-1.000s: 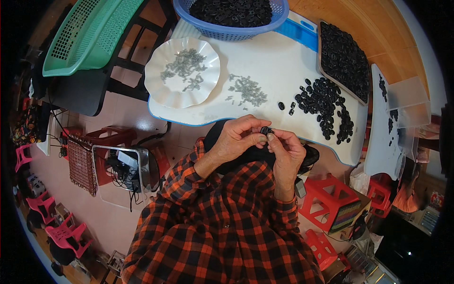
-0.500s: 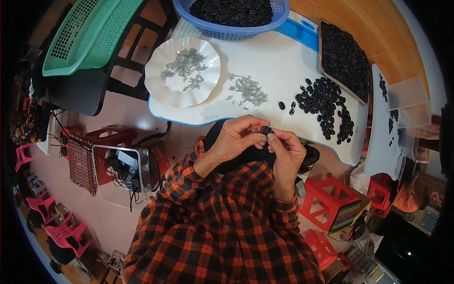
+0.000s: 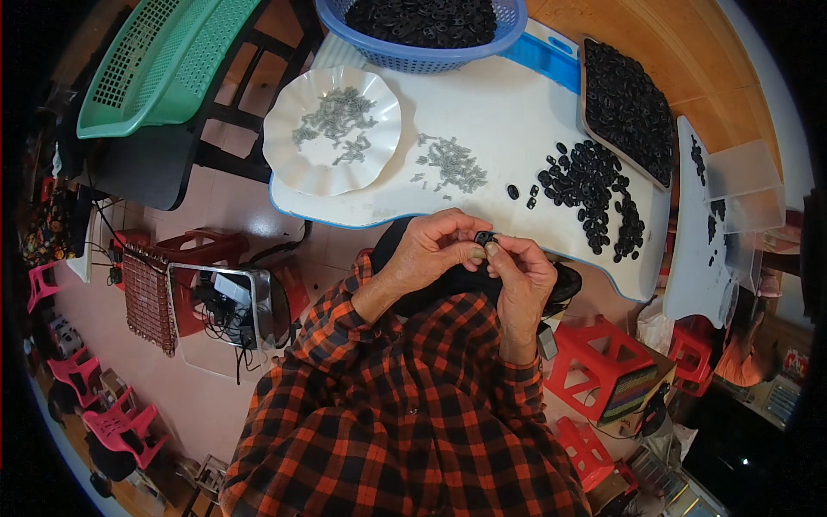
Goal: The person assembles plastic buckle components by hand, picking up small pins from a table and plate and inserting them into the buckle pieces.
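Pinched a small black part [image 3: 484,237] between fingertips of left hand [image 3: 435,252] and right hand [image 3: 524,274], both closed narrow on it, just below white table [image 3: 508,129] edge. Noted loose black parts [image 3: 594,194] and grey springs [image 3: 452,164] on table, more springs on white plate [image 3: 297,168]

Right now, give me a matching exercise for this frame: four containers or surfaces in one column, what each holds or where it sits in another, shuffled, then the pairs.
Things:
1. white scalloped plate
2. blue basket
3. green basket
4. flat tray

Descriptions:
A. at the top, heaped with black parts
B. holds small grey metal pieces
C. off the white table, at upper left
D. at the table's right, covered with black parts

Pairs: 1-B, 2-A, 3-C, 4-D
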`<state>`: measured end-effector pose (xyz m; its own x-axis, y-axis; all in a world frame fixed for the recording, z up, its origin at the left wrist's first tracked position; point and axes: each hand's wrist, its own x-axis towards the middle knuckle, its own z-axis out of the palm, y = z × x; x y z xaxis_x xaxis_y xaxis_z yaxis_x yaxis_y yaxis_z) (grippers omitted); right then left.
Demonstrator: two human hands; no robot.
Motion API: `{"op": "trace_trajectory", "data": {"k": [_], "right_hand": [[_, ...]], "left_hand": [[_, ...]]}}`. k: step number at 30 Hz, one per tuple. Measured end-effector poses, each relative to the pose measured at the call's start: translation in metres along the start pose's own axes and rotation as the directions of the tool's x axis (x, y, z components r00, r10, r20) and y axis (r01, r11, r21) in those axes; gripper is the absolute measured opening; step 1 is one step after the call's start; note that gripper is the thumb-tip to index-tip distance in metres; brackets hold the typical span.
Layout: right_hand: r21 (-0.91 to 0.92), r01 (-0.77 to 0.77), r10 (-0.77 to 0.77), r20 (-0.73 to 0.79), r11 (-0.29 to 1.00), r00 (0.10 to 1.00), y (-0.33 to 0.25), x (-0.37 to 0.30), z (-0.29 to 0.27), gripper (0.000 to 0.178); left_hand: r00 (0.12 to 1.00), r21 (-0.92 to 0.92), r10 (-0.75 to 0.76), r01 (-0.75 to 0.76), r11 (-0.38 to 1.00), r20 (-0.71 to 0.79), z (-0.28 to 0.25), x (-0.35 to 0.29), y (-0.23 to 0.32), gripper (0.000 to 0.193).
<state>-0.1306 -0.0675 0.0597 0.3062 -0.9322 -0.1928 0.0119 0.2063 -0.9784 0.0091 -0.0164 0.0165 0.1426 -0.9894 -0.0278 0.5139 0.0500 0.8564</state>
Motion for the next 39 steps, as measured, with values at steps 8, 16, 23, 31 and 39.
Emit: {"op": "trace_trajectory", "data": {"k": [8,16,23,31,39], "right_hand": [[-0.035,-0.003,0.003,-0.003,0.999,1.0,-0.002,0.0,0.002,0.01],[0.001,-0.016,0.016,0.005,1.0,1.0,0.0,0.001,0.002,0.011],[0.08,-0.076,0.071,0.063,0.994,0.995,0.001,0.004,-0.002,0.012],[0.15,-0.213,0.186,0.175,0.966,0.967,0.0,0.008,-0.008,0.013],[0.117,-0.267,0.24,0.203,0.957,0.949,-0.002,0.01,-0.008,0.011]], "left_hand": [[1.0,-0.004,0.0,0.0,1.0,0.004,0.0,0.001,0.002,0.026],[1.0,0.042,0.006,-0.006,0.999,-0.006,-0.001,0.001,0.003,0.025],[1.0,-0.012,-0.001,0.001,1.0,-0.004,-0.005,0.0,0.0,0.024],[1.0,0.002,0.005,-0.005,1.0,0.007,-0.006,0.0,0.001,0.024],[1.0,-0.013,-0.013,0.014,1.0,0.023,-0.006,-0.002,0.002,0.025]]}}
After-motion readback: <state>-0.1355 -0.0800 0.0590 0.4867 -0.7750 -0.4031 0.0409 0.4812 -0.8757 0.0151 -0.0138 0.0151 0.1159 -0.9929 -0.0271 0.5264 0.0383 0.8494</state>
